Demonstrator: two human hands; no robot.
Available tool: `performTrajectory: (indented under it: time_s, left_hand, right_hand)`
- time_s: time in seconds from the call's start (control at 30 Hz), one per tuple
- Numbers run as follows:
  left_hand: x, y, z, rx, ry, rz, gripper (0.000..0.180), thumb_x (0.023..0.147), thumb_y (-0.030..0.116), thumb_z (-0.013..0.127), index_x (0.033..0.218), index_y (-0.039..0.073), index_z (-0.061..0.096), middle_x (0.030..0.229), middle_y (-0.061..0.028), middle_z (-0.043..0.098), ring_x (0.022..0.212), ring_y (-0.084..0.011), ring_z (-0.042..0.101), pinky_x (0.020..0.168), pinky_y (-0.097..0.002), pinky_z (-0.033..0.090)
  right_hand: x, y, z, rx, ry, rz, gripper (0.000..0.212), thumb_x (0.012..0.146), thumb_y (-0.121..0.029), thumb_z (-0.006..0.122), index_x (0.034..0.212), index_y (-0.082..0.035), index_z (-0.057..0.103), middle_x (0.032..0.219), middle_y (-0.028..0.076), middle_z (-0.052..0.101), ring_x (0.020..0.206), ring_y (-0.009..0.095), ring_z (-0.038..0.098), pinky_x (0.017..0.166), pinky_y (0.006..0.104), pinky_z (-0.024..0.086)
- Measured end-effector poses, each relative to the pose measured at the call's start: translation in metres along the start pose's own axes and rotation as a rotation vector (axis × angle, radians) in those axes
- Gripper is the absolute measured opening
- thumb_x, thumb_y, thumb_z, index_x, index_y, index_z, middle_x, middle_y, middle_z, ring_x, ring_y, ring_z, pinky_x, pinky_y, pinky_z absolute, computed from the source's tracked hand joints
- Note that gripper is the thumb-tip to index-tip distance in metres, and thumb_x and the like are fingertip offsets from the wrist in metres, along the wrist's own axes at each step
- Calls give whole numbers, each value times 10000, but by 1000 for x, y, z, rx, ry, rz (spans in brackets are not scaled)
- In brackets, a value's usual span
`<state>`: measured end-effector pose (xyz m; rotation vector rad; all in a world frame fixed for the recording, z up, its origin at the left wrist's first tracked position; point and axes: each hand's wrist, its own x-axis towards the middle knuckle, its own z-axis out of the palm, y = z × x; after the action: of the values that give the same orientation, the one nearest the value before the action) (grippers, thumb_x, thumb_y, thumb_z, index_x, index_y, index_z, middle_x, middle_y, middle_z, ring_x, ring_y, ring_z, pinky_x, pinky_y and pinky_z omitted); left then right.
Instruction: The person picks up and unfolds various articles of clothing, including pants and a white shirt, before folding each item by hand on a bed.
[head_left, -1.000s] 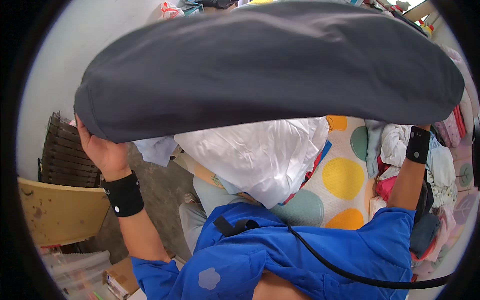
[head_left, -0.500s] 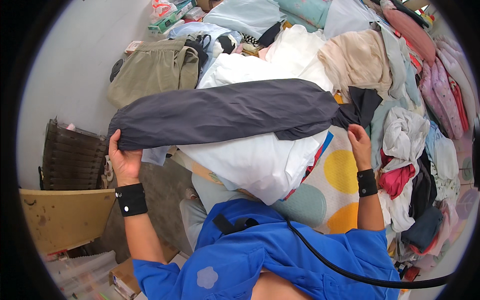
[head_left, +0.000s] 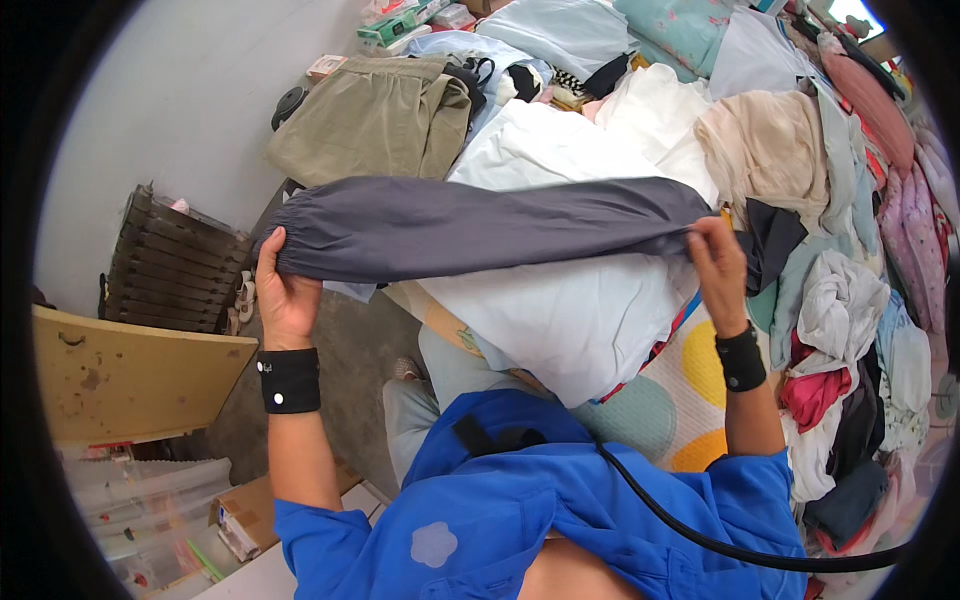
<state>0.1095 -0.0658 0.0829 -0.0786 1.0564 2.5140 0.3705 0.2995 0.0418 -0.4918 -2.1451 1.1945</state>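
Dark grey trousers (head_left: 490, 225), folded into a long band, stretch across in front of me. Their left end is gathered, as if by elastic. My left hand (head_left: 288, 305) is closed on that gathered end, with the thumb on top and the fingers partly hidden beneath. At the other end my right hand (head_left: 720, 262) pinches the cloth between thumb and fingers. Below the band lies a white cloth garment (head_left: 590, 310), partly covered by it. A piece of black fabric (head_left: 772, 240) shows just beyond my right hand; whether it belongs to the trousers I cannot tell.
Khaki trousers (head_left: 370, 120) lie at the far left, and a cream garment (head_left: 765, 145) at the far right. Crumpled clothes (head_left: 840, 300) pile along the right. A yellow wooden board (head_left: 140, 375) and a slatted brown piece (head_left: 175, 265) stand left. A black cable (head_left: 700, 530) crosses my shirt.
My right hand has moved up to the trousers' right end and now pinches it. The band looks straighter and tauter. My left hand keeps its hold; the whole view has shifted.
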Motion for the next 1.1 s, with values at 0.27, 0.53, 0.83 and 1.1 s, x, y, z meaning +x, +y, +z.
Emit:
performTrajectory:
  time_s: [0.27, 0.53, 0.83, 1.1]
  left_hand:
    - [-21, -21, 10, -7, -3, -94, 357, 800, 323, 569, 990, 23, 534, 1032, -92, 562, 926, -204, 547, 830, -353, 442]
    - [-29, -71, -64, 73, 273, -261, 301, 795, 261, 570, 976, 22, 542, 981, -100, 584, 882, -219, 558, 805, -350, 436]
    - [-74, -103, -102, 82, 400, -321, 297, 796, 196, 567, 1023, 12, 515, 1007, -105, 573, 903, -226, 555, 798, -357, 441]
    - [-135, -61, -49, -52, 304, -495, 366, 806, 180, 526, 1125, 15, 460, 1123, -130, 511, 1012, -244, 507, 879, -374, 403]
  right_hand:
    - [37, -49, -42, -34, 284, -107, 117, 857, -127, 467, 795, -31, 490, 709, -38, 430, 666, 41, 383, 611, 166, 321]
    - [97, 60, -12, -440, 125, 84, 199, 822, -215, 487, 795, -21, 522, 682, 152, 540, 623, 238, 518, 601, 318, 402]
    - [47, 28, -6, -543, 310, -111, 188, 832, -190, 491, 792, -8, 517, 744, 113, 524, 685, 232, 505, 630, 332, 390]
    - [-98, 56, -19, 288, 237, 843, 285, 848, -344, 464, 862, -66, 524, 737, 4, 537, 684, 104, 509, 612, 218, 401]
